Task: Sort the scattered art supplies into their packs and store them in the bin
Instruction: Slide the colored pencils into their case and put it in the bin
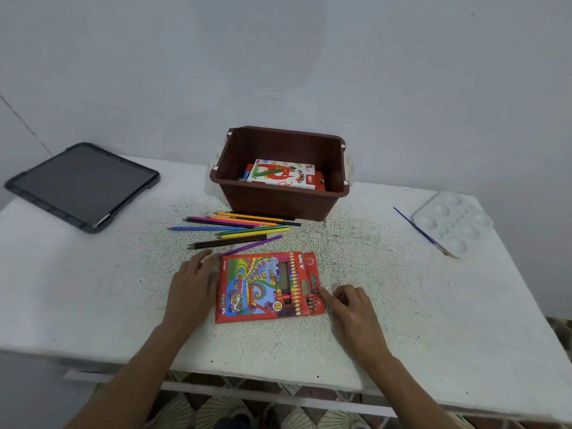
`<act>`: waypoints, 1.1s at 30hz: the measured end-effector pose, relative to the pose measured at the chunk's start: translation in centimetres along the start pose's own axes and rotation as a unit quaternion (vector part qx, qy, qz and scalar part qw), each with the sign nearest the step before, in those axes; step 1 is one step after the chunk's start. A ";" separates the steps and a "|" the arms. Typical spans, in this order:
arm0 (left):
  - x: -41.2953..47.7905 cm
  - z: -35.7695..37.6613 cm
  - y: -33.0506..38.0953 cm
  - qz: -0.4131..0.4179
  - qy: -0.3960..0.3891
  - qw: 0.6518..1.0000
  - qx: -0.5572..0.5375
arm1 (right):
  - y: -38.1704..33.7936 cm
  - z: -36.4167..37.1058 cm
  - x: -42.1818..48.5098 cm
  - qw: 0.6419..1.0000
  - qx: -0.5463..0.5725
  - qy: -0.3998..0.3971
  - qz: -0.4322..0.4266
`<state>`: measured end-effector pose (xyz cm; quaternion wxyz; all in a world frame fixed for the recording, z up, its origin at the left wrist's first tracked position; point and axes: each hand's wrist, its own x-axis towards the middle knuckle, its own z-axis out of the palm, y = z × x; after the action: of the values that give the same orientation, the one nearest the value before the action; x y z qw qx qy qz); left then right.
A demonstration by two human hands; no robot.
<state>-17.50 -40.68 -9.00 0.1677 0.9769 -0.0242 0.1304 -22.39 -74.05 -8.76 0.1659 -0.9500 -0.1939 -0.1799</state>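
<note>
Pack (266,287) (flat); left hand (192,289), right hand (353,308) touching

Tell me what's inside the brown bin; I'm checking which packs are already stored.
An oil pastels box lies on top in the bin. A red pack and a blue item peek from under it; the rest beneath is covered.

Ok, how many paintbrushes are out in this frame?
1. A blue-handled paintbrush lies on the table at the right, beside the white palette. Others could be hidden in the bin under the boxes.
</note>
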 end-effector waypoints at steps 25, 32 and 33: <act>2.2 -4.7 5.6 -0.251 -0.066 0.859 -0.442 | -2.7 -1.7 3.3 0.988 0.121 0.026 0.092; 0.4 -5.4 10.5 -0.211 -0.181 0.809 -0.518 | -5.7 -2.3 6.6 0.983 0.173 -0.042 0.045; 0.2 -5.2 10.8 -0.199 -0.191 0.810 -0.517 | -5.9 -2.2 6.6 0.982 0.178 -0.055 0.038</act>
<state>-19.54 -49.08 -0.76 0.6622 0.7346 0.0753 -0.1268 -19.83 -67.71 -2.66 0.3283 -0.9203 -0.1955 -0.0838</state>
